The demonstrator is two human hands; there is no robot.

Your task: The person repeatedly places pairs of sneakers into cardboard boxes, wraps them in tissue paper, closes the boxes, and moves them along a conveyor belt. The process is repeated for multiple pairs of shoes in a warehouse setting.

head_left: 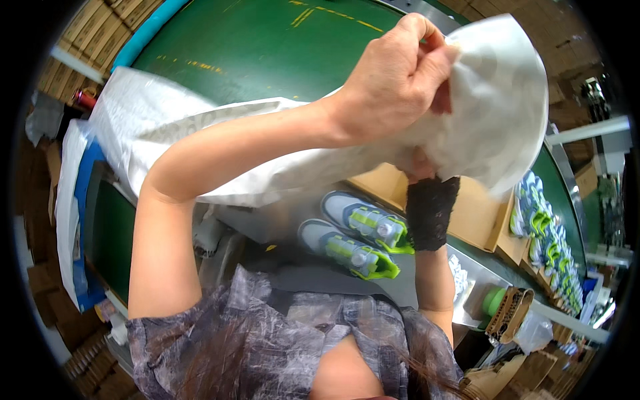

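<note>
My left hand (400,77) is raised and closed, with thumb and fingers pinching the edge of a large white paper sheet (500,87). The lifted end fans out to the right of that hand, curved and wrinkled. More white paper (153,110) stretches left beneath my left forearm. Just below, my right hand (420,165), with a black lace band (432,207) on its wrist, reaches up against the sheet; its fingers are mostly hidden. Closer to me lie two grey-and-lime sneakers (365,219), side by side. An open brown cardboard box (473,207) sits beyond them, partly covered.
A green conveyor belt (267,50) with yellow marks runs across the far side. Several sneakers (550,243) stand in a row at the right. Near them are a green round item (494,301) and a clear plastic bag (533,333). Stacked cartons (87,37) are at far left.
</note>
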